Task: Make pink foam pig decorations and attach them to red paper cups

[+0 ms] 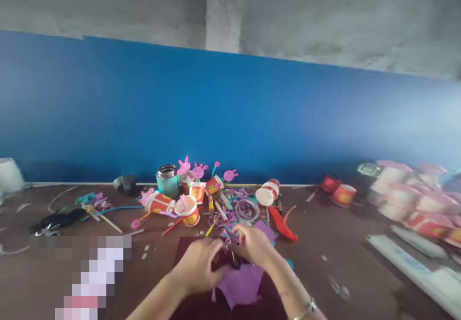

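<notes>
Two hands, our left hand and our right hand, are close together over a maroon mat on the counter. Between them we see a small dark object, too blurred to name; whether either grip is spread or pinching it, we cannot tell. A purple sheet lies on the mat nearer us; paper cups stand and lie beyond.

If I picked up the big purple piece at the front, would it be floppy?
Probably: the purple piece looks thin, like a sheet. It's likely light, since almost no thickness shows. Its pointed corners might droop or bend first, because they stick out from the rest.
</notes>
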`<state>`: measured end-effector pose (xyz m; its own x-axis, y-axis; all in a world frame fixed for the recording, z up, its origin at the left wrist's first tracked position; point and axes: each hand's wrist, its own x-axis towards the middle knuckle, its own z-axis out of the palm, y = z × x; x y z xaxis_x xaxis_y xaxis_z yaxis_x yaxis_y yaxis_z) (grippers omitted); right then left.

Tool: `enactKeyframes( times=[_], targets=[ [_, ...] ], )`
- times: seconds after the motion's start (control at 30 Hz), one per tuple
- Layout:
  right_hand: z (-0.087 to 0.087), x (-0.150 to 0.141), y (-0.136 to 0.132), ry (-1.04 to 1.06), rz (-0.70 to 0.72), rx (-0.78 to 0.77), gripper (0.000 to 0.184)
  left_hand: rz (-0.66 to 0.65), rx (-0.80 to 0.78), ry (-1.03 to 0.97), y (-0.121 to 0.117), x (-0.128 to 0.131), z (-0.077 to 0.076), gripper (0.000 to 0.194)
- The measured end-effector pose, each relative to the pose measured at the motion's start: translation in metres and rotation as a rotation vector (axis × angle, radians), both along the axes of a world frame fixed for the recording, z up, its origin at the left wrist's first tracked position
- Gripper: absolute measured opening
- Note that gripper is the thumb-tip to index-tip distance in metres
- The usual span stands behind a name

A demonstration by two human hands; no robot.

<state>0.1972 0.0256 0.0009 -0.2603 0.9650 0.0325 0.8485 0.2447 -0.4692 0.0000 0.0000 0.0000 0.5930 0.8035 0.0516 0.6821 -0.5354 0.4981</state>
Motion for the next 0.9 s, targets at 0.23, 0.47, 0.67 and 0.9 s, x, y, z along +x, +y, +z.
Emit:
enactKeyframes(
  times=[0.23, 0.47, 0.67, 0.9],
  targets=[
    [0.005, -0.005, -0.006, -0.071, -0.027, 0.039, 0.033, 0.05, -0.155, -0.062, -0.012, 0.015, -0.013, 0.04],
    [-0.002, -0.003, 0.002, -0.149, -0.15, 0.075, 0.035, 0.066, -0.256, -0.399, 0.013, -0.009, -0.02, 0.022],
    [-0.005, -0.002, 0.006, -0.139, -0.212, 0.074, 0.032, 0.086, -0.449, -0.532, 0.036, -0.044, -0.012, 0.027],
    [-0.005, -0.007, 0.001, -0.098, -0.135, 0.122, 0.031, 0.083, -0.562, -0.552, 0.039, -0.047, -0.013, 0.037]
  ],
)
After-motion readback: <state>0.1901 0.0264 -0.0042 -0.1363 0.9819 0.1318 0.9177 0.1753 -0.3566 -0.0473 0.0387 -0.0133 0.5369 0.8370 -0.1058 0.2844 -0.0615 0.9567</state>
